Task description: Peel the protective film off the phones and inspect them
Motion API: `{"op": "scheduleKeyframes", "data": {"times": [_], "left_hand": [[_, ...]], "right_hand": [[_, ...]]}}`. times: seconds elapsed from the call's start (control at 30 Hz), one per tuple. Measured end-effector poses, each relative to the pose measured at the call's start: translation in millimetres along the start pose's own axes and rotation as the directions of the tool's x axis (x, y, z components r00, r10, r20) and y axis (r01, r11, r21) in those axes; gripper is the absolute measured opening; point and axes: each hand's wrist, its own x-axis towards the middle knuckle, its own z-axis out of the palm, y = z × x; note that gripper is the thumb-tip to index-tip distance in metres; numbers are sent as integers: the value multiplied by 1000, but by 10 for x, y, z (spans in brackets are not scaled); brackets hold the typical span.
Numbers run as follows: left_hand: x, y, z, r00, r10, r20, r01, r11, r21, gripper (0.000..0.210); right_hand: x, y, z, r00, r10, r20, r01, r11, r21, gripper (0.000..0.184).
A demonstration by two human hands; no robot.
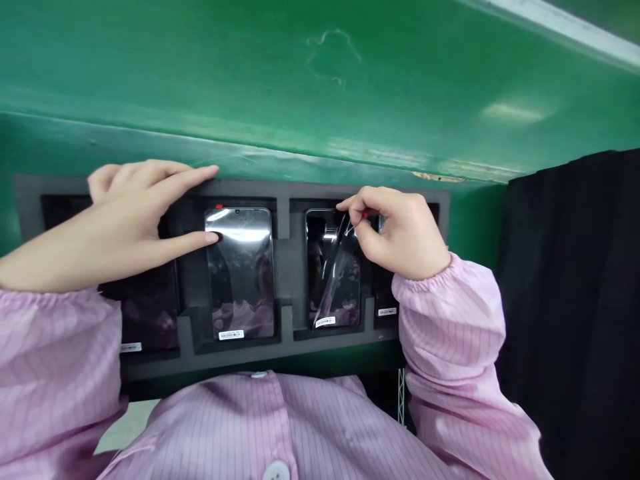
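My right hand (400, 230) pinches the top corner of a clear protective film (344, 267), with a red tab showing at the fingers. The film is partly lifted and creased diagonally over a black phone screen (315, 253); a white label sits at its lower edge. My left hand (133, 217) is open, thumb and fingers apart. Its thumb tip is at the left edge of another film-covered phone screen (243, 280), which has a red tab at its top and a white label at its bottom; whether the thumb touches it I cannot tell.
A dark grey foam tray (287, 267) holds the screens in separate recesses. Another labelled screen (150, 310) lies at the left under my forearm, and one (385, 293) at the right, partly behind my right hand. Behind the tray rises a green panel (250, 80); black cloth (570, 300) hangs at right.
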Motion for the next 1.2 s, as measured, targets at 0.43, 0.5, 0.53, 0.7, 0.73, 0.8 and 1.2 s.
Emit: {"op": "scheduleKeyframes", "data": {"times": [0.43,0.5,0.53,0.7,0.73,0.8,1.2], "left_hand": [[-54,489,48,985,-41,-169,54,996,76,76],[-63,740,135,984,111,-140,-95,989,114,84],[-56,853,190,977,177,-117,-164,980,112,89],[69,1126,424,944,329,-6,-328,944,44,109],[99,1126,430,943,332,1,-332,943,39,109],[152,1095,388,949,314,-9,-313,948,51,104],[275,998,338,975,194,-107,-198,980,-30,76]], "right_hand": [[-37,57,-64,995,-94,24,93,996,17,22],[-34,80,-68,994,-107,33,106,994,30,22],[-34,89,-69,993,-112,33,110,993,34,22],[-43,84,-75,997,-63,46,62,998,18,24],[-45,80,-75,997,-52,50,51,999,12,25],[-48,78,-74,997,-52,49,51,999,18,25],[-49,34,-63,991,-126,36,121,987,108,26]]}}
